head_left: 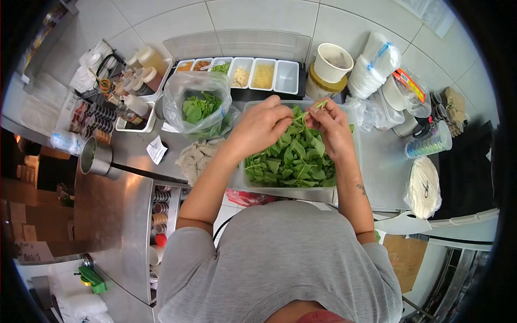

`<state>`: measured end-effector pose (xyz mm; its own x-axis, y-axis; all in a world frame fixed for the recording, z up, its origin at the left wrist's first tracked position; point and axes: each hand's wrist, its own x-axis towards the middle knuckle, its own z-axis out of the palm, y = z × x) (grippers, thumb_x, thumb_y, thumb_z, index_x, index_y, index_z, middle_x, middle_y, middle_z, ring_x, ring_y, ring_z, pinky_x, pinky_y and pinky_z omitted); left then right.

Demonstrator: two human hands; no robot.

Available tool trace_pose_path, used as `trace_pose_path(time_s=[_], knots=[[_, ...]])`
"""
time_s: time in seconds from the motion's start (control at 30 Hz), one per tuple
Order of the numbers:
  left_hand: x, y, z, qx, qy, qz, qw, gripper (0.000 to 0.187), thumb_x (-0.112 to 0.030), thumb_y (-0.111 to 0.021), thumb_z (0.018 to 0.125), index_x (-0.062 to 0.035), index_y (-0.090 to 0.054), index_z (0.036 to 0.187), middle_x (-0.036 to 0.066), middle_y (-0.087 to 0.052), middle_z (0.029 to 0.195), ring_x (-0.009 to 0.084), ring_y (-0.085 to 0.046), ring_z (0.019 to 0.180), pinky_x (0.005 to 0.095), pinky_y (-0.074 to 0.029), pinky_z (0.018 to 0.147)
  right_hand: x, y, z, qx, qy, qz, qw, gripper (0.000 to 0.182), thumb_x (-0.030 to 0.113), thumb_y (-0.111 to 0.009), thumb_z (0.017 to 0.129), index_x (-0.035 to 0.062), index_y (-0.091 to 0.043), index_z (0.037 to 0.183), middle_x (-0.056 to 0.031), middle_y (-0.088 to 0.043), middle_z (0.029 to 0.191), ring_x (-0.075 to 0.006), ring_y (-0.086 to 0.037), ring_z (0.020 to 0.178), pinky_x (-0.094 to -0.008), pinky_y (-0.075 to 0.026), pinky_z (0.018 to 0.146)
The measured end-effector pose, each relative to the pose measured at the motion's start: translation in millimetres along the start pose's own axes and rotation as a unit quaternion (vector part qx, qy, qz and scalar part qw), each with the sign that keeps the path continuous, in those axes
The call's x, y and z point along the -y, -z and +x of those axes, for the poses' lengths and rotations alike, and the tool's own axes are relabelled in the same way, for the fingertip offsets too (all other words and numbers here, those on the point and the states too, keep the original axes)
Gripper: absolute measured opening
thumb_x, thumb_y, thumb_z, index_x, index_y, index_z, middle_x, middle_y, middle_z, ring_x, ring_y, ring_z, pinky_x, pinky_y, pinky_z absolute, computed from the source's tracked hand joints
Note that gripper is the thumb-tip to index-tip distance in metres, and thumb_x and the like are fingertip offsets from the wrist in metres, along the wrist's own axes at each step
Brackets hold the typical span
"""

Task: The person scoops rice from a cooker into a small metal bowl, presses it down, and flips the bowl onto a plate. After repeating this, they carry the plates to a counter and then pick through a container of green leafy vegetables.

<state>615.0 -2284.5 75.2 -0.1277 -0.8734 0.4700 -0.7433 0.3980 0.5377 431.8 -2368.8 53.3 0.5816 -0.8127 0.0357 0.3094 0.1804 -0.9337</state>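
My right hand (331,126) pinches the thin stems of a sprig of leafy greens (321,104) above a clear plastic tub (357,134). Close to it on the left, my left hand (261,126) has its fingers drawn together over the same tub; what they hold, if anything, is hidden behind the fingers. Loose green leaves (291,161) fill the tub beneath both hands. To the left of the tub stands an open clear plastic bag (177,97) with more leafy greens (202,107) inside. A crumpled beige cloth (198,160) lies by my left forearm.
Behind the tub is a row of white trays (264,74) with chopped ingredients. Sauce bottles (151,78) stand in a basket at the left, near a saucepan (97,156) with its handle pointing inward. A paper tub (333,63) and stacked white containers (371,67) are at the back right.
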Motion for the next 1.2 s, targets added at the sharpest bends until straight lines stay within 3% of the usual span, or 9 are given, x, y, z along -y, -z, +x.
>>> trace_pose_path(time_s=[0.2,0.43,0.6,0.7,0.73,0.87,0.97,1.1,1.2], knots=[[14.3,-18.0,-1.2,-0.009,0.003,-0.064,0.998,0.009,-0.008,-0.062,0.081,-0.0026,-0.065,0.088,0.009,-0.053,0.078,0.0263,-0.056,0.073,0.0348,-0.044,0.063,1.6,1.5,-3.2,-0.033,0.024,0.031,0.999,0.008,0.011,-0.059,0.088,0.0038,-0.057,0.092,-0.0053,-0.062,0.082,-0.011,-0.058,0.073,-0.0254,-0.046,0.07],[4.8,-29.0,-2.8,-0.109,0.072,-0.115,0.985,0.008,-0.005,-0.058,0.082,0.0,-0.064,0.086,0.009,-0.054,0.078,0.0217,-0.057,0.074,0.0316,-0.044,0.065,-16.8,0.4,-15.0,-0.065,0.064,0.088,0.992,0.009,0.009,-0.057,0.088,0.002,-0.055,0.094,-0.0089,-0.064,0.085,-0.0124,-0.058,0.072,-0.0262,-0.046,0.068],[14.9,-45.2,-1.5,-0.229,0.152,-0.244,0.93,0.007,-0.003,-0.057,0.082,0.0009,-0.063,0.083,0.006,-0.056,0.078,0.0151,-0.055,0.073,0.0271,-0.042,0.067,-24.6,-8.7,-24.9,-0.091,0.154,0.097,0.979,0.009,0.008,-0.055,0.089,0.0012,-0.053,0.095,-0.0112,-0.063,0.089,-0.0138,-0.058,0.073,-0.0273,-0.046,0.069],[34.0,-23.0,-2.3,-0.279,0.233,-0.369,0.855,0.008,-0.003,-0.056,0.083,0.001,-0.063,0.081,0.003,-0.058,0.081,0.0123,-0.054,0.076,0.0261,-0.041,0.072,-12.7,8.2,-26.3,-0.09,0.154,0.108,0.978,0.009,0.009,-0.054,0.09,0.0018,-0.053,0.095,-0.0115,-0.063,0.092,-0.0151,-0.059,0.075,-0.0288,-0.046,0.07],[35.9,-17.7,-4.3,-0.257,0.199,-0.327,0.887,0.01,-0.006,-0.055,0.085,0.0005,-0.062,0.082,0.003,-0.059,0.083,0.0116,-0.052,0.078,0.0254,-0.042,0.075,-9.2,13.1,-26.2,-0.083,0.142,0.1,0.981,0.009,0.009,-0.054,0.09,0.0021,-0.053,0.095,-0.0115,-0.062,0.092,-0.0153,-0.059,0.076,-0.029,-0.046,0.071],[32.9,-24.1,-4.6,-0.092,0.187,-0.406,0.89,0.012,-0.011,-0.057,0.087,-0.0016,-0.061,0.092,0.004,-0.062,0.09,0.0116,-0.055,0.083,0.0247,-0.042,0.078,-18.8,16.9,-20.9,-0.078,0.124,0.12,0.982,0.008,0.009,-0.054,0.09,0.0028,-0.052,0.094,-0.0115,-0.063,0.093,-0.0159,-0.061,0.078,-0.0291,-0.046,0.071],[0.2,-34.5,6.0,-0.078,0.098,-0.246,0.961,0.016,-0.01,-0.06,0.086,-0.0012,-0.06,0.1,0.003,-0.062,0.093,0.0123,-0.055,0.09,0.0259,-0.042,0.084,-21.3,11.5,-17.3,-0.07,0.115,0.129,0.982,0.008,0.009,-0.054,0.09,0.0027,-0.051,0.094,-0.0116,-0.064,0.092,-0.016,-0.061,0.078,-0.0286,-0.046,0.071],[-7.1,-50.8,9.0,-0.105,0.049,-0.2,0.973,0.024,-0.007,-0.063,0.084,-0.0014,-0.06,0.107,0.007,-0.064,0.095,0.0147,-0.059,0.083,0.0253,-0.045,0.08,-19.6,7.0,-15.4,-0.064,0.095,0.136,0.984,0.008,0.007,-0.055,0.09,0.0028,-0.05,0.093,-0.0119,-0.065,0.093,-0.0161,-0.062,0.078,-0.0282,-0.046,0.07],[-3.7,-53.7,9.2,-0.116,0.02,-0.159,0.98,0.016,-0.005,-0.061,0.084,0.0013,-0.062,0.099,0.008,-0.063,0.09,0.0147,-0.058,0.078,0.0257,-0.045,0.074,-15.3,5.9,-16.8,-0.056,0.077,0.132,0.987,0.007,0.006,-0.055,0.089,0.0027,-0.051,0.093,-0.0124,-0.064,0.095,-0.0159,-0.061,0.079,-0.0283,-0.046,0.07]])
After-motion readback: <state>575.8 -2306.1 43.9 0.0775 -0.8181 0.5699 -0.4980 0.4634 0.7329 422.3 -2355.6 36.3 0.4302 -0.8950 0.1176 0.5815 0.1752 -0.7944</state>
